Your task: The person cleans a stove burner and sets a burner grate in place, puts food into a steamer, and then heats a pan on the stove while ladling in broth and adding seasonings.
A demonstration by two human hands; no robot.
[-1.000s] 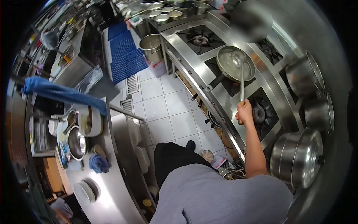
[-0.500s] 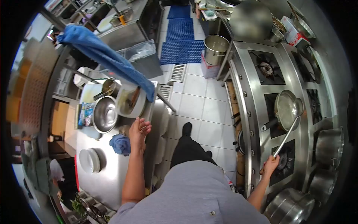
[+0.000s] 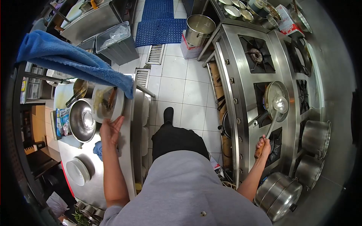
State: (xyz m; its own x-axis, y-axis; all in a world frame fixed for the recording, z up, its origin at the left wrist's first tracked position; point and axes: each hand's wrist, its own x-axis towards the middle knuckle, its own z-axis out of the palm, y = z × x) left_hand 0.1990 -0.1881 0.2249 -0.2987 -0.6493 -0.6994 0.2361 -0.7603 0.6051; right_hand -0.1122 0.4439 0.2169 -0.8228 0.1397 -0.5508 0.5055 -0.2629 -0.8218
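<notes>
My right hand (image 3: pixel 263 147) is closed around the wooden handle of a metal ladle (image 3: pixel 272 124). The ladle's bowl lies over the inside of a frying pan (image 3: pixel 273 89), which sits on a burner with its dark handle toward me. On the left, my left hand (image 3: pixel 110 132) is held palm up with its fingers apart, at the near rim of a white tub (image 3: pixel 121 101). Whether the fingertips touch the tub I cannot tell. Inside the tub is a brown-handled utensil (image 3: pixel 112 97). A metal bowl (image 3: pixel 77 126) stands beside the tub, and a blue cloth (image 3: pixel 98 150) lies partly behind my wrist.
White plates (image 3: pixel 77 171) are stacked on the steel table (image 3: pixel 94 192). A blue towel (image 3: pixel 75 62) hangs over a rail above it. Large pots (image 3: pixel 316 138) line the stove's right side. A tall pot (image 3: pixel 200 30) stands on a box beyond the tiled aisle (image 3: pixel 173 90).
My view has shifted. My left hand has come up to the tub's near rim. The ladle's bowl has moved from the pan's right edge to over its inside.
</notes>
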